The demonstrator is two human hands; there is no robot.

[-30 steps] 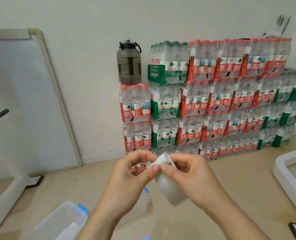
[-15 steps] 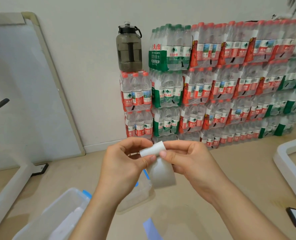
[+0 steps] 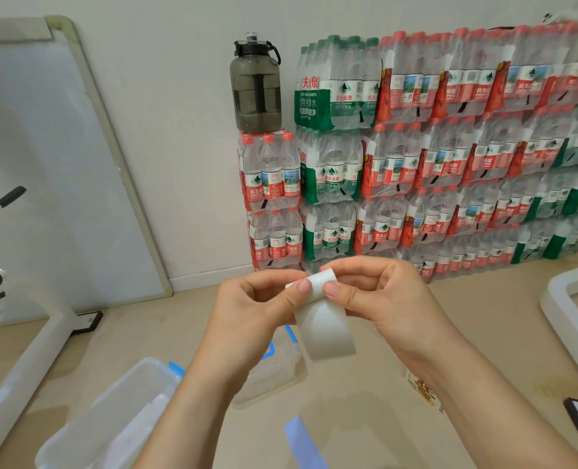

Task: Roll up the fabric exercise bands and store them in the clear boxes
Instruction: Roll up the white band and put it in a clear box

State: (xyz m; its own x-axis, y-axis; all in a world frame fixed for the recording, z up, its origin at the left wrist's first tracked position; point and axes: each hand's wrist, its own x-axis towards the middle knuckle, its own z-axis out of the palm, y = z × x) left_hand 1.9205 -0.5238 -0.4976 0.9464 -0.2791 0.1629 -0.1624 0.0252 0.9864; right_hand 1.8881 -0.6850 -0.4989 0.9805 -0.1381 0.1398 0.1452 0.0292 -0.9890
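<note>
Bright, even indoor light, diffuse, source out of view. Faint soft shadows on floor around clear box. Pale hazy reflections on whiteboard, no hard glare. White band nearly washed out, little texture. Centre sharp: left hand, right hand, labels on bottle packs legible. Wide-angle bowing: whiteboard frame and far-right packs curve. Top right corner smeared. Bottom edge soft, clear box blurred.

Band pinched between my left grip and right grip, tail hanging down, above floor. Clear box on floor lower left; second box right of it, under my grips. Whiteboard against wall, far left. Bottle packs stacked along wall ahead; jug on leftmost stack.
</note>
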